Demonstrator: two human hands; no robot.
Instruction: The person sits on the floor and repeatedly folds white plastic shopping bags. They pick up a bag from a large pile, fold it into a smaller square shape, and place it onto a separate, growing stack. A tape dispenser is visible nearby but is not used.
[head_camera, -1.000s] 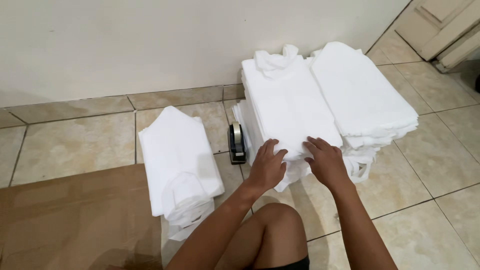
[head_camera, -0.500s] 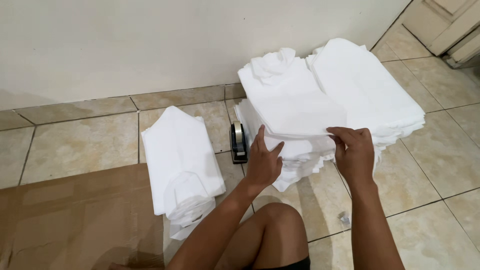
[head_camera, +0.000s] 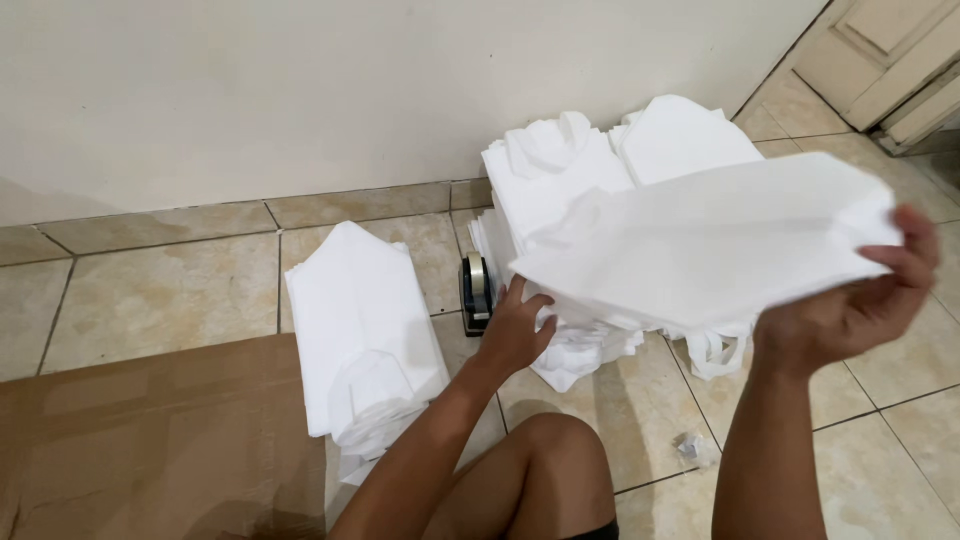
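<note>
My right hand grips one flat white bag by its edge and holds it lifted above the floor. Beneath it lies a tall stack of the same white bags against the wall. My left hand rests with spread fingers on the near left edge of that stack. A second, lower pile of white bags lies on the tiles to the left of my left arm.
A tape dispenser stands on the floor between the two piles. Brown cardboard covers the floor at lower left. My bare knee is at the bottom centre. A door is at upper right. A small scrap lies on the tiles.
My right hand has pulled the top bag off the stack and lifted it up to the right. My left hand stayed on the stack's edge.
</note>
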